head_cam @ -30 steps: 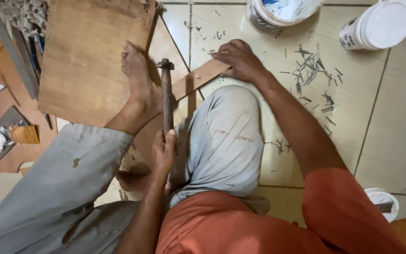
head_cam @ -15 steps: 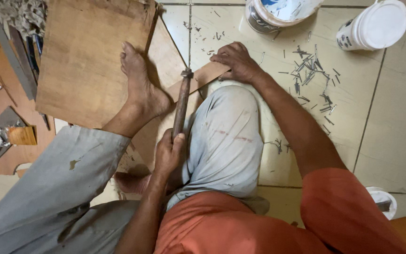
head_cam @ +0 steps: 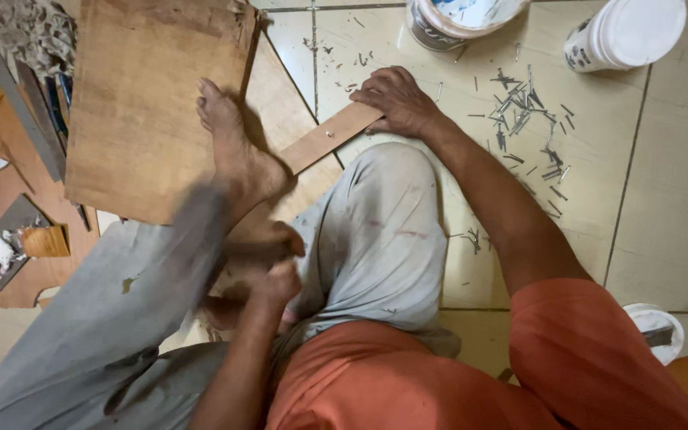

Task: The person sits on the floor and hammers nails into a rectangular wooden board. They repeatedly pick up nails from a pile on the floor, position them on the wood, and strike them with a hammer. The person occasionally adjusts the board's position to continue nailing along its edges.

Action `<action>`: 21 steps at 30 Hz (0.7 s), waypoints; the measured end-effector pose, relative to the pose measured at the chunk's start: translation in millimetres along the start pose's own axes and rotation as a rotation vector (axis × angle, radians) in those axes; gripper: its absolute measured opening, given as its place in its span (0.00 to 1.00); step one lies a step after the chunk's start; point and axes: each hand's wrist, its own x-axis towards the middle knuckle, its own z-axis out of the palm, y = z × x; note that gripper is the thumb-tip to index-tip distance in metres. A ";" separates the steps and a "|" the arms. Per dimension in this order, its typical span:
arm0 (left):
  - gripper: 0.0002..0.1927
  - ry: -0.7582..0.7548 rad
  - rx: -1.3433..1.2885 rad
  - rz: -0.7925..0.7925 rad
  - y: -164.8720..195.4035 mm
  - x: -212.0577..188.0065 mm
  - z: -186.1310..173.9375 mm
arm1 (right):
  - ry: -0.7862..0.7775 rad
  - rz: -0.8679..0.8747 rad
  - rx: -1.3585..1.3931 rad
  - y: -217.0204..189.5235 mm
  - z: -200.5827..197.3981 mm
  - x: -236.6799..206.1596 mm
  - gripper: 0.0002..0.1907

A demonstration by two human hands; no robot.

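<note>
Seated on a tiled floor (head_cam: pixel 678 199), seen from above. Right hand (head_cam: pixel 396 99) at upper centre of the frame, pressed flat on the far end of a narrow wooden strip (head_cam: pixel 330 137), fingers (head_cam: pixel 376 89) curled loosely over its edge, holding it down rather than gripping round it. Strip lying diagonally from upper right to lower left, small nail (head_cam: pixel 329 134) standing near its middle, lower end running under a bare foot (head_cam: pixel 236 155). Foot planted at centre left, toes on a large plywood board (head_cam: pixel 149 103) filling the upper left. Left hand (head_cam: pixel 276 275) at centre, low between the knees in grey trousers, blurred; fingers bunched shut, but on what cannot be told. Scatter of loose nails (head_cam: pixel 531 127) on the floor, right of the right hand, upper right of the frame. Two white tubs at the top edge: one open (head_cam: pixel 447 24), one lidded (head_cam: pixel 627 36). Wood offcuts (head_cam: pixel 45 239) and scraps at far left.
</note>
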 end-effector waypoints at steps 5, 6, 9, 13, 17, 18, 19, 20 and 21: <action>0.17 -0.170 0.385 -0.554 -7.4 21.7 17.7 | 0.048 -0.054 -0.026 7.6 5.1 2.2 0.43; 0.17 -0.134 0.360 -0.448 1.6 23.6 15.9 | 0.055 -0.065 -0.044 8.5 5.6 2.7 0.42; 0.12 -0.025 0.039 -0.354 38.5 14.6 -4.9 | 0.010 -0.042 -0.033 9.7 6.7 3.7 0.42; 0.11 0.030 -0.291 0.114 43.8 -1.1 -25.4 | 0.000 -0.042 -0.099 7.9 8.1 3.1 0.46; 0.12 -0.070 0.572 -0.174 -4.3 6.0 10.3 | -0.031 0.005 -0.064 5.6 9.2 3.6 0.45; 0.15 -0.155 0.520 -0.397 -13.8 10.8 20.9 | -0.040 0.020 -0.062 5.2 9.2 3.6 0.45; 0.18 -0.235 0.463 -0.617 -16.7 13.6 25.4 | -0.048 0.027 -0.063 5.0 9.0 4.6 0.46; 0.18 -0.154 0.420 -0.551 -15.5 13.2 27.0 | -0.022 -0.010 -0.095 4.9 8.8 4.3 0.45; 0.18 -0.089 0.379 -0.476 -11.0 13.9 22.5 | 0.010 -0.031 -0.126 4.8 8.4 5.6 0.45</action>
